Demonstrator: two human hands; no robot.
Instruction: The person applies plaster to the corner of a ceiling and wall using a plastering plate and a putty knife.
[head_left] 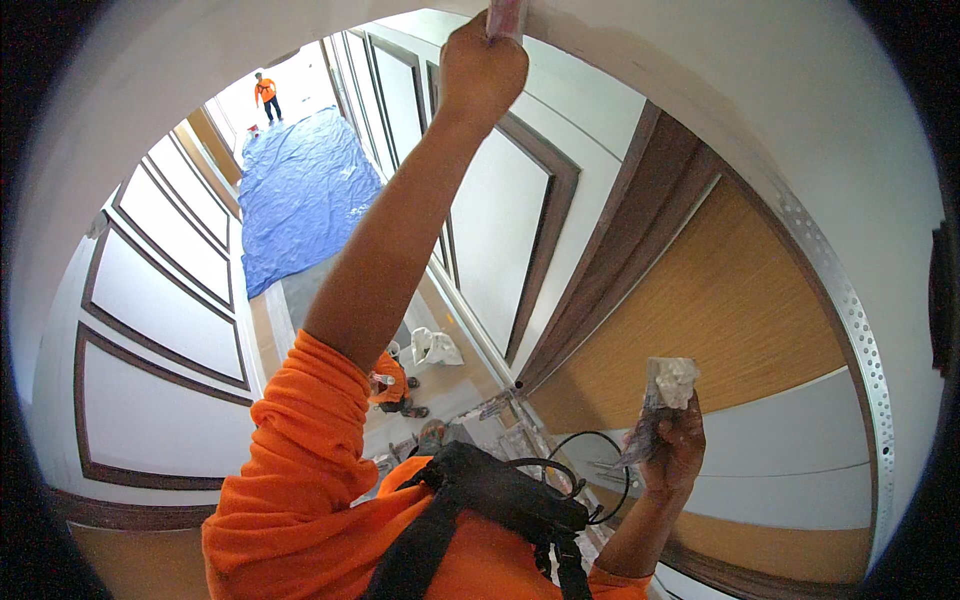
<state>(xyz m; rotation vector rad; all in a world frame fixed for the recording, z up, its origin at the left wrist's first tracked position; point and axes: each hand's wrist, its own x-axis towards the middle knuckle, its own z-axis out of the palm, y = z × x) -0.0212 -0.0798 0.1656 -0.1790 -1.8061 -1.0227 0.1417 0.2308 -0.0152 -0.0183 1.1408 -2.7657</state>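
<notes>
My left hand (pixel 483 70) is raised to the top of the view, its fingers closed round a pinkish tool (pixel 506 18) against the pale overhead surface (pixel 610 40); the tool's far end is out of frame. My right hand (pixel 676 445) is lower at the right, gripping a flat scraper (pixel 657 400) with a thick lump of white paste (pixel 676 375) on it. A perforated metal strip (pixel 866 355) runs along the pale edge at the far right, and wood-coloured panelling (pixel 700 300) lies behind the scraper.
A blue sheet (pixel 305 200) covers the corridor floor, with a person in orange (pixel 265 92) standing at its far end. Below, another orange-clad worker (pixel 392 375) is beside a white sack (pixel 436 346). Framed panels (pixel 160 280) line the walls; a black cable (pixel 590 435) loops near my chest harness.
</notes>
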